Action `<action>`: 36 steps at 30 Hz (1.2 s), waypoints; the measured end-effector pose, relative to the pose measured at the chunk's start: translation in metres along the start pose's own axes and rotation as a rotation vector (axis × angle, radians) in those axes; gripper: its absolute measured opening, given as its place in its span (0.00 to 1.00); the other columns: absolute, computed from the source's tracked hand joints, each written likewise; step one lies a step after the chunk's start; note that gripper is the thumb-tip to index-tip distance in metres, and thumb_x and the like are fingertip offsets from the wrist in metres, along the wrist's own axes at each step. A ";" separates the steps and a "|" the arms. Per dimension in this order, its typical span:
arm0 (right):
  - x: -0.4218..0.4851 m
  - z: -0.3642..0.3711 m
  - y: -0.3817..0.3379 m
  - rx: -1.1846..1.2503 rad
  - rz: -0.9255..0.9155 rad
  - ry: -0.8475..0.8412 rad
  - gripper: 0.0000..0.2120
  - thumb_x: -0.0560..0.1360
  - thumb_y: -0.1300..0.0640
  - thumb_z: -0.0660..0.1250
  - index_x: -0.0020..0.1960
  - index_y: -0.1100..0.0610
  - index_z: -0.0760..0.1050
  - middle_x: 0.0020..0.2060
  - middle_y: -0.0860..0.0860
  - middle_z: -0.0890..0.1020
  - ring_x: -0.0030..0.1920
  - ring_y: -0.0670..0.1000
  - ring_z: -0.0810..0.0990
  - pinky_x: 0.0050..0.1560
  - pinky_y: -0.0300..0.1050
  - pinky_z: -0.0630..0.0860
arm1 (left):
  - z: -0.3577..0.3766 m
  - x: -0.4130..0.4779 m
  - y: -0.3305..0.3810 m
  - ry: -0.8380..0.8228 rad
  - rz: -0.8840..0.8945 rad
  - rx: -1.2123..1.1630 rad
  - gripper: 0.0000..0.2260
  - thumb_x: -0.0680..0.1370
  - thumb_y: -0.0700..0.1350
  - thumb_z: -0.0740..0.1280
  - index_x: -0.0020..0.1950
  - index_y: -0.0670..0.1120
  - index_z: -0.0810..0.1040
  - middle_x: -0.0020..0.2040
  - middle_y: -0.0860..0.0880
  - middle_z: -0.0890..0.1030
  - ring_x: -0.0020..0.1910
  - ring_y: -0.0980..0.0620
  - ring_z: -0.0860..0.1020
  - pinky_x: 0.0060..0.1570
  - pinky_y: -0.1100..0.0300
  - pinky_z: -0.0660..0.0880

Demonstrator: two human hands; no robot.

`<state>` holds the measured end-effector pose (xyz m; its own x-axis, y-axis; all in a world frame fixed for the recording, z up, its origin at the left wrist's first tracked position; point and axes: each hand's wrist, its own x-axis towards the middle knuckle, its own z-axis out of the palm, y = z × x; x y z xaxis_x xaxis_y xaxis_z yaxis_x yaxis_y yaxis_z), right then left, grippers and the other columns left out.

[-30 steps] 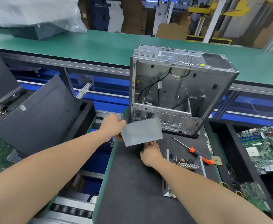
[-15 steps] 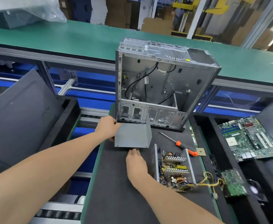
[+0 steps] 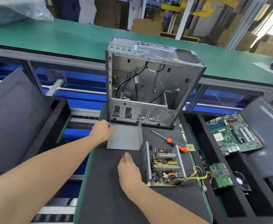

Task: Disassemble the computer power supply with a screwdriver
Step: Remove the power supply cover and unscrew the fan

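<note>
The gray cover [image 3: 124, 139] has come down onto the black mat [image 3: 106, 194], and the right hand [image 3: 128, 167] has drawn back from its near edge. That hand's fingers [image 3: 127, 156] lie straight on the mat, holding nothing. The left hand [image 3: 101, 133] grips the cover's edge at nine o'clock. From the right hand, the opened power supply [image 3: 163, 167] sits at three o'clock, the screwdriver [image 3: 169, 140] at one o'clock and the computer case [image 3: 148, 84] at twelve.
</note>
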<state>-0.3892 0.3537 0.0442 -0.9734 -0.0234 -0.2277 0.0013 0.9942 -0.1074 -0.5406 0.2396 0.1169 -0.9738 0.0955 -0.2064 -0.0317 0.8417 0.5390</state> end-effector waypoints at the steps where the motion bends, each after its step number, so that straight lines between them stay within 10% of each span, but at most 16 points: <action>1: -0.002 0.000 0.000 -0.003 -0.004 0.000 0.35 0.77 0.68 0.70 0.78 0.71 0.57 0.75 0.62 0.61 0.78 0.57 0.62 0.62 0.50 0.80 | 0.003 0.000 -0.002 -0.001 -0.003 0.011 0.17 0.80 0.39 0.61 0.32 0.43 0.62 0.32 0.44 0.67 0.31 0.45 0.65 0.30 0.58 0.61; 6: -0.002 -0.005 0.003 0.076 0.007 0.011 0.31 0.77 0.66 0.70 0.76 0.67 0.62 0.71 0.59 0.66 0.74 0.55 0.66 0.61 0.50 0.79 | 0.011 -0.006 -0.007 0.019 0.021 0.023 0.12 0.81 0.40 0.60 0.37 0.40 0.68 0.38 0.40 0.74 0.37 0.42 0.72 0.35 0.55 0.71; 8: -0.001 -0.009 0.004 0.080 0.000 0.030 0.29 0.78 0.64 0.69 0.76 0.66 0.62 0.71 0.58 0.67 0.74 0.55 0.66 0.63 0.49 0.79 | 0.012 -0.011 -0.004 0.025 0.040 0.035 0.07 0.82 0.41 0.61 0.52 0.38 0.74 0.49 0.37 0.79 0.45 0.38 0.77 0.43 0.49 0.77; 11: 0.001 -0.017 0.006 0.082 0.006 0.036 0.27 0.79 0.62 0.69 0.74 0.66 0.64 0.69 0.57 0.69 0.73 0.55 0.68 0.63 0.50 0.78 | 0.019 -0.021 0.000 0.056 0.145 0.130 0.28 0.81 0.45 0.64 0.79 0.40 0.59 0.69 0.38 0.71 0.65 0.37 0.73 0.60 0.45 0.75; 16: -0.001 -0.033 0.009 0.086 0.008 0.041 0.19 0.80 0.64 0.67 0.69 0.65 0.70 0.66 0.58 0.72 0.68 0.58 0.73 0.61 0.53 0.78 | 0.033 -0.036 0.009 0.305 0.475 0.215 0.09 0.79 0.49 0.68 0.54 0.45 0.78 0.55 0.47 0.76 0.54 0.45 0.75 0.58 0.49 0.72; 19: -0.001 -0.050 0.013 0.132 -0.004 0.080 0.13 0.78 0.67 0.65 0.62 0.63 0.76 0.60 0.59 0.77 0.61 0.63 0.78 0.56 0.55 0.78 | 0.031 -0.047 0.024 0.300 0.510 0.229 0.15 0.82 0.53 0.62 0.37 0.50 0.68 0.37 0.51 0.74 0.38 0.45 0.76 0.44 0.50 0.72; 22: 0.001 -0.069 0.024 0.176 -0.018 0.170 0.12 0.78 0.67 0.64 0.60 0.63 0.79 0.58 0.59 0.75 0.57 0.65 0.79 0.53 0.56 0.77 | 0.035 -0.048 0.035 0.173 0.499 0.137 0.04 0.80 0.44 0.63 0.47 0.50 0.70 0.43 0.51 0.79 0.41 0.43 0.78 0.42 0.48 0.75; 25: 0.004 -0.085 0.041 0.241 -0.013 0.227 0.09 0.79 0.66 0.65 0.58 0.62 0.79 0.57 0.57 0.73 0.55 0.64 0.78 0.53 0.56 0.77 | 0.039 -0.050 0.050 0.176 0.533 -0.038 0.17 0.77 0.35 0.64 0.60 0.54 0.73 0.55 0.54 0.77 0.49 0.50 0.76 0.48 0.51 0.75; 32: 0.013 -0.118 0.118 0.430 0.125 0.446 0.07 0.79 0.53 0.68 0.48 0.56 0.80 0.45 0.53 0.84 0.50 0.58 0.81 0.50 0.52 0.78 | 0.053 -0.050 0.097 0.440 0.667 0.172 0.13 0.82 0.40 0.66 0.38 0.48 0.71 0.34 0.52 0.72 0.34 0.47 0.73 0.42 0.49 0.74; 36: 0.027 -0.120 0.176 0.391 0.220 0.442 0.09 0.83 0.54 0.64 0.50 0.58 0.80 0.46 0.55 0.84 0.49 0.60 0.82 0.48 0.52 0.78 | 0.080 -0.045 0.112 0.260 0.665 0.062 0.07 0.78 0.38 0.68 0.52 0.49 0.77 0.52 0.51 0.78 0.48 0.46 0.78 0.50 0.52 0.71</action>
<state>-0.4426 0.5407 0.1357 -0.9434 0.3059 0.1283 0.2142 0.8571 -0.4684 -0.4820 0.3716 0.1214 -0.8046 0.4755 0.3558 0.5928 0.6784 0.4339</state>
